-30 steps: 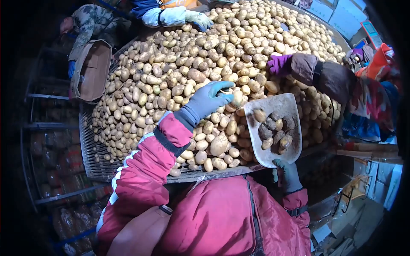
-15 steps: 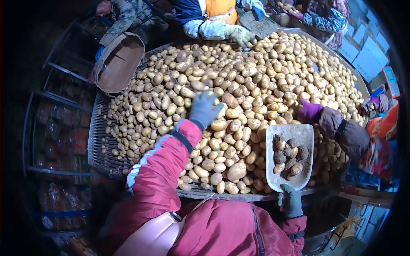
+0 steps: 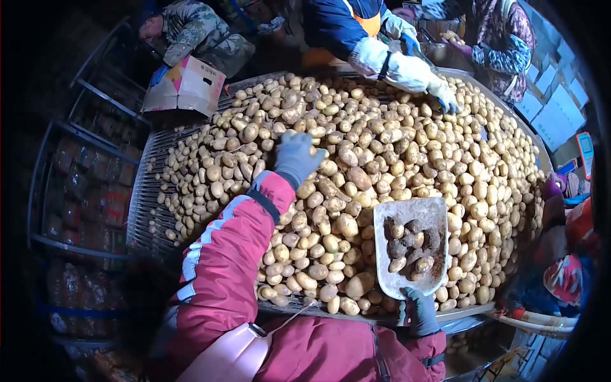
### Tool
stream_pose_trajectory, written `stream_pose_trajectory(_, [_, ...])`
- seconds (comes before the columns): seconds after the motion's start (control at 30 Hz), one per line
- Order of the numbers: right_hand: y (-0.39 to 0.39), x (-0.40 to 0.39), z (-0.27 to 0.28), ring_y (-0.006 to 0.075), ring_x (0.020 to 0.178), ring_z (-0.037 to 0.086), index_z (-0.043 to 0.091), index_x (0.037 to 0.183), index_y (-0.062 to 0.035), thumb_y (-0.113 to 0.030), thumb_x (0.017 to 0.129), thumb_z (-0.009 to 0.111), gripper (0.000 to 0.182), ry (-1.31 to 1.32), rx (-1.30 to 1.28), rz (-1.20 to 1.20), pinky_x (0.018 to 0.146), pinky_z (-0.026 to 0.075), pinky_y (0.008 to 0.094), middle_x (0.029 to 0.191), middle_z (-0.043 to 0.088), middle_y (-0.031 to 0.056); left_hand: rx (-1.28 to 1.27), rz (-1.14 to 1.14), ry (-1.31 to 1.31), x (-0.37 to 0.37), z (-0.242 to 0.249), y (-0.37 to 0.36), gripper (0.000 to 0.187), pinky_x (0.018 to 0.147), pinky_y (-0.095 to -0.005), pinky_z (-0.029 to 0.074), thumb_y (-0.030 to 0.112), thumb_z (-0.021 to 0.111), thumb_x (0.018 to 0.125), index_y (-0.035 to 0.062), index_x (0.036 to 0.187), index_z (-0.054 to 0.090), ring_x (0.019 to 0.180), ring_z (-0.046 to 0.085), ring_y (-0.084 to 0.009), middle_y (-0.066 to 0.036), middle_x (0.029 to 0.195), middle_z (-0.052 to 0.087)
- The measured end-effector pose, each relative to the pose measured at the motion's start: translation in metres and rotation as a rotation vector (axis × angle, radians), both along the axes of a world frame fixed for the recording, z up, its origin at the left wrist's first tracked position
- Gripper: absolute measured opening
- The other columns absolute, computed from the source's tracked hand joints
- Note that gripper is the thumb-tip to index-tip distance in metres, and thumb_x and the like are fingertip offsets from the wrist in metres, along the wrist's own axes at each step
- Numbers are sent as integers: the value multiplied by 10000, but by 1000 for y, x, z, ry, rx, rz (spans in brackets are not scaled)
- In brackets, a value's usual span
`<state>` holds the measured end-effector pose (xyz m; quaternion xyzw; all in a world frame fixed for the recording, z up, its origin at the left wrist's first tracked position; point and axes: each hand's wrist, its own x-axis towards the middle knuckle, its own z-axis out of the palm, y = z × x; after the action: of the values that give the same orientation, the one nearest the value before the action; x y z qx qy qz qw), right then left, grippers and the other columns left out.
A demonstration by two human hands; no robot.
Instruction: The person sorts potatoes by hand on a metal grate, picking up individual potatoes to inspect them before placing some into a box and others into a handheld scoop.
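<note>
My left hand, in a grey glove, lies over the potato pile left of its middle. Its fingers are apart and slightly bent, and a bit of yellow potato shows between thumb and forefinger. A white, dirt-smeared scoop rests over the near edge of the pile. Closed round its short handle is my right hand, gloved in dark grey-green. Several dark, soiled potatoes lie in the scoop, some with paler patches.
The potatoes spread over a slatted metal table. Across it, a co-worker's gloved hand touches the pile. A cardboard box stands tilted at the far left, by a crouching person. Metal racks line the left side.
The scoop appears further left and lower. A co-worker's glove opposite has moved right. The purple-gloved arm at right has drawn back off the pile, and the cardboard box has turned.
</note>
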<state>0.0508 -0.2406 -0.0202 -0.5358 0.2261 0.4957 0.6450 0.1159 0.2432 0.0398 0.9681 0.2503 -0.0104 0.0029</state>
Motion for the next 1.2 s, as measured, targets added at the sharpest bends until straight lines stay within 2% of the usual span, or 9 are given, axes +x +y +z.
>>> stream_pose_trajectory(0.07, [6,2,-3,192,372,537,675,999,19,-207,925,665,239,-65,-42,-4,318,402,300,574,609,83,-211,-315,-402,7,-16,-13,483,1021,-472,469,428,655,911,68,1233,664,1174,576,-350,-183,1274,622])
stream_pose_trajectory(0.17, [15,12,5,160,414,555,686,979,5,-180,912,687,196,-90,-61,24,339,414,286,615,624,64,-119,-290,-426,50,-2,16,333,905,-473,519,286,650,900,50,1127,709,1009,656,-400,-213,1070,693])
stream_pose_trajectory(0.37, [25,31,11,145,458,590,678,990,1,-114,879,746,174,-49,-102,35,383,443,275,680,649,50,19,-2,-234,124,-14,131,336,923,-500,548,343,666,862,105,1091,730,1080,679,-398,-199,1139,708])
stream_pose_trajectory(0.6, [34,45,22,137,450,569,690,1022,31,-153,907,707,218,-33,-112,45,399,431,257,658,650,57,98,-145,-7,188,-55,175,336,988,-485,529,257,615,907,160,1215,708,1193,644,-374,-185,1326,648])
stream_pose_trajectory(0.8, [29,47,19,155,473,602,675,1051,58,-133,909,702,240,38,-136,66,409,462,264,680,659,84,299,-102,148,198,-100,180,297,930,-470,561,268,636,926,170,1196,712,1144,680,-340,-156,1239,694])
stream_pose_trajectory(0.93, [37,48,26,157,423,576,669,1037,27,-145,917,708,213,7,-126,67,375,429,266,605,627,69,157,-31,34,178,-30,126,267,882,-466,575,275,681,896,149,1124,739,1049,710,-345,-147,1144,731])
stream_pose_trajectory(1.07, [39,47,30,150,452,579,679,1047,26,-155,920,693,221,-35,-118,96,385,435,263,638,629,58,-771,-199,-261,149,9,73,202,825,-386,587,199,698,894,143,1084,739,839,725,-212,-56,881,752])
stream_pose_trajectory(1.13, [40,43,28,143,471,587,680,1055,23,-168,922,686,233,-42,-53,76,386,432,260,665,638,56,-933,-158,-99,120,53,3,209,837,-377,585,199,708,918,144,1118,732,889,689,-151,-50,969,740])
stream_pose_trajectory(1.2, [40,41,21,145,482,595,680,1052,29,-164,920,702,235,-51,-49,102,400,449,261,701,657,67,-1172,-188,76,85,61,-51,323,970,-412,550,295,714,945,156,1236,695,1067,667,-208,-129,1189,696])
